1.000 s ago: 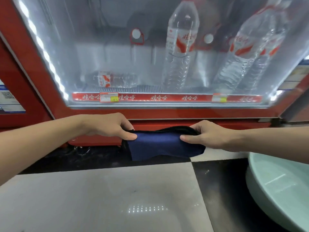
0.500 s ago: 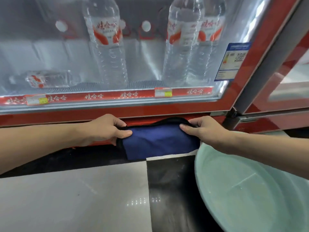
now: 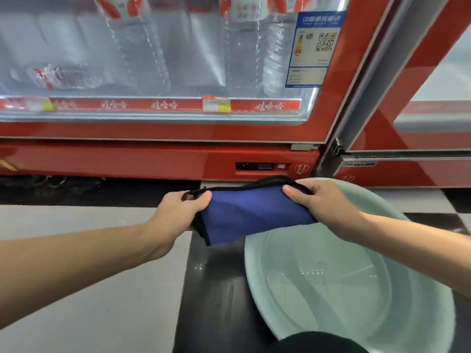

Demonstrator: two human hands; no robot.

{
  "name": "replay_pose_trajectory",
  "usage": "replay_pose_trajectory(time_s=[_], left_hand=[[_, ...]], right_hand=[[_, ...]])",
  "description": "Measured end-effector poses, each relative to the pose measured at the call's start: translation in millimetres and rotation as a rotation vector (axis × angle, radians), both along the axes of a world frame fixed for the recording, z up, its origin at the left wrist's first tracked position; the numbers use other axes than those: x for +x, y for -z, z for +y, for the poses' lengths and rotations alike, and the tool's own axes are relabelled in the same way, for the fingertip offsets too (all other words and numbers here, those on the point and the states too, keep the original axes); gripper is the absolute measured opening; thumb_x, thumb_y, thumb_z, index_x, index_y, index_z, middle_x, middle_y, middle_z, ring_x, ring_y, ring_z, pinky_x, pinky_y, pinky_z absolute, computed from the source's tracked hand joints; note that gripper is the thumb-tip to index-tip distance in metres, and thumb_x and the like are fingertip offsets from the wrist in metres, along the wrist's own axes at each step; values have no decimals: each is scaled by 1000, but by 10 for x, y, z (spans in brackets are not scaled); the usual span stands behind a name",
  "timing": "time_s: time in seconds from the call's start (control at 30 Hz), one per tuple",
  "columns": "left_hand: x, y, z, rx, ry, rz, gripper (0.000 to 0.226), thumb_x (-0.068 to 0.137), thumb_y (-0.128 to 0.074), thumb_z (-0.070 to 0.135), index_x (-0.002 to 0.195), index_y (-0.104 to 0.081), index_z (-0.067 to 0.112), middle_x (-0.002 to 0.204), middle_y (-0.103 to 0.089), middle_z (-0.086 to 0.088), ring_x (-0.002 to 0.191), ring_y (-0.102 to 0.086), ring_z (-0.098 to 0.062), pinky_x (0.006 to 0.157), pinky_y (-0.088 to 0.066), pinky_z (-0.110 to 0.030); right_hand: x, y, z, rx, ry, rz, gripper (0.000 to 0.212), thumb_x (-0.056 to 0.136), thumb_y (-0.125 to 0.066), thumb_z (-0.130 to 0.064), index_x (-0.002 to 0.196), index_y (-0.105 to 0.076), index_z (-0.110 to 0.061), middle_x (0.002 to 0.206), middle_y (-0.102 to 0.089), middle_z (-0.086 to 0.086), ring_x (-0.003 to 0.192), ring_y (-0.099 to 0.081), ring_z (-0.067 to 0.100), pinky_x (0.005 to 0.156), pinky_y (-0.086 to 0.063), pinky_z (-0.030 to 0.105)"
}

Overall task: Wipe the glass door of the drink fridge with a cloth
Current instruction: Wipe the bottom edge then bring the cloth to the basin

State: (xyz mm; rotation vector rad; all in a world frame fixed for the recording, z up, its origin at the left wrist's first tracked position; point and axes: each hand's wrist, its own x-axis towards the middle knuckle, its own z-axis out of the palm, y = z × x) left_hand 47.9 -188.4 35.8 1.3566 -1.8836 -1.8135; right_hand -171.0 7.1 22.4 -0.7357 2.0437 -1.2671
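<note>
Blue cloth (image 3: 252,212) stretched between left hand (image 3: 178,212) and right hand (image 3: 323,205).

Single head-worn view, low and close
Looks forward and down, near the lower edge of the glass door (image 3: 178,59) and the floor (image 3: 89,276).

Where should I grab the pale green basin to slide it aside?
Probably the basin by its left rim, coming from the left: the wall is smooth and flared, and that stretch is bare, while the cloth and right hand are over the far rim.
</note>
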Motion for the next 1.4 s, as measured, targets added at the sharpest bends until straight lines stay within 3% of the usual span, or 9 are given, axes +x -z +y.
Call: replay_pose_trajectory(time_s=[0.1,0.23,0.57,0.67,0.9,1.07,1.13,1.23,1.4], left_hand=[[22,216,294,-247,-81,-64,31,98,-65,35,85,-65,7,76,-63,2,73,-56,-20,68,-44,-34],[55,351,706,-383,-126,-92,23,99,-60,40,88,-58,20,81,-59,7,74,-54,-12,59,-38,-19],[193,498,1828,-371,98,-30,28,104,-53,35,85,-52,15,80,-58,4,67,-53,-5,54,-40,-8],[338,570,2066,-349,142,-36,25,103,-54,36,92,-58,14,87,-65,1,75,-59,-9,60,-44,-10],[571,766,2255,-341,259,-128,28,103,-51,43,110,-60,17,118,-67,0,110,-63,-19,80,-45,-29],[555,767,2208,-404,364,-126,16,101,-55,42,103,-60,28,110,-71,3,100,-65,-15,78,-49,-28],[534,771,2219,-432,416,-148,23,100,-55,46,111,-62,27,109,-71,7,104,-66,-15,88,-54,-36],[501,760,2257,-509,490,-221,23,100,-53,49,107,-59,29,83,-65,9,85,-65,-16,79,-55,-38],[442,658,2268,-744,580,-325,29,101,-45,55,117,-52,32,87,-64,10,97,-65,-20,77,-45,-36]], right_hand=[[167,187,151,-2,30,47,29,97,-69,-33,88,-76,-7,75,-70,7,65,-55,9,62,-44,25],[348,290,409,5,120,35,33,96,-69,-37,82,-75,-8,72,-70,6,66,-57,14,66,-47,32],[543,293,1658,195,222,224,35,98,-64,-45,89,-74,-13,85,-74,9,79,-67,26,78,-54,40],[689,325,2009,268,189,285,39,100,-61,-41,82,-70,-7,78,-70,13,65,-54,14,60,-41,23],[901,538,2379,390,69,367,43,99,-59,-41,72,-57,-8,56,-46,-8,55,-37,8,56,-31,26],[907,471,2504,406,-33,480,44,99,-59,-43,68,-54,-12,59,-52,5,54,-39,12,58,-38,33],[898,479,2623,449,-77,578,41,98,-58,-46,71,-58,-15,58,-56,0,56,-47,16,60,-44,36],[880,504,2776,566,-103,794,30,96,-56,-50,83,-67,-26,67,-65,-11,65,-59,15,61,-50,37],[835,578,2825,468,-118,983,11,91,-72,-39,86,-63,-36,72,-42,-22,65,-57,10,48,-29,22]])
